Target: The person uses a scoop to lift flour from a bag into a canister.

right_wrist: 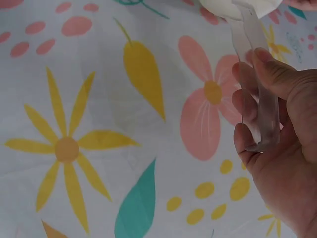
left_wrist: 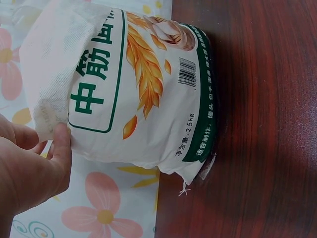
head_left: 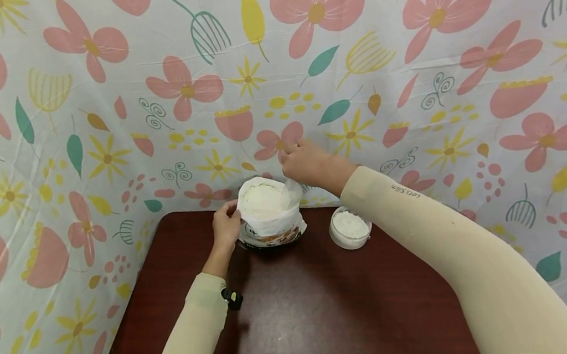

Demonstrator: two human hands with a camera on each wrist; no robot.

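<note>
A white flour bag [head_left: 272,222] stands at the table's far edge, its top rolled outward and pale flour [head_left: 265,199] showing inside. The left wrist view gives its printed side, with green characters, wheat ears and "2.5kg". My left hand [head_left: 226,226] pinches the folded rim between thumb and fingers, on the bag's left. Above the bag's right side, my right hand [head_left: 315,166] grips the handle of a clear plastic scoop [right_wrist: 270,111]. The scoop's far end reaches toward the bag's mouth; whether it carries flour is hidden.
A round clear tub [head_left: 349,241] holding white powder sits right of the bag. The dark red-brown table [head_left: 314,313] extends toward me. A floral cloth [head_left: 381,80] hangs close behind the bag and along the left side.
</note>
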